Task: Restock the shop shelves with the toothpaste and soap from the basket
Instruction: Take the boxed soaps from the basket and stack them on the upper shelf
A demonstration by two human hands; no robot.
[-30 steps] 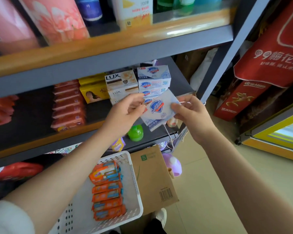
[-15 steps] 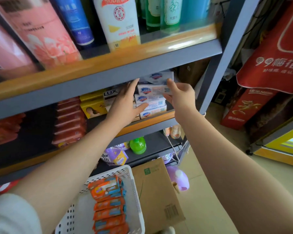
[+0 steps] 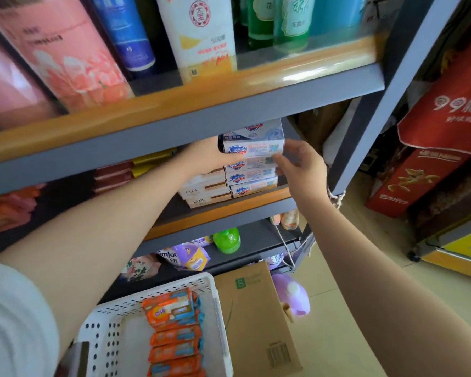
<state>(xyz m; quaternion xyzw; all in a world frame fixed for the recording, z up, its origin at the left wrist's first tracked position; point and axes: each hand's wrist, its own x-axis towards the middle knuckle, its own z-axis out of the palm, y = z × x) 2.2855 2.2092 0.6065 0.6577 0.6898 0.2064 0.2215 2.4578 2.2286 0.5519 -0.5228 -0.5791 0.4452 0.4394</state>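
Top soap box [image 3: 253,148] sits on the stack at the middle shelf's [image 3: 218,210] front edge, close under the upper shelf. Left hand [image 3: 210,156] grips its left end; right hand [image 3: 297,164], fingers loosely spread, touches its right end. Basket [image 3: 106,333] below holds orange soap packs [image 3: 172,333].

The stack of soap boxes [image 3: 252,161] nearly reaches the shelf above [image 3: 191,115]; open dark shelf space [image 3: 65,202] lies left of it.
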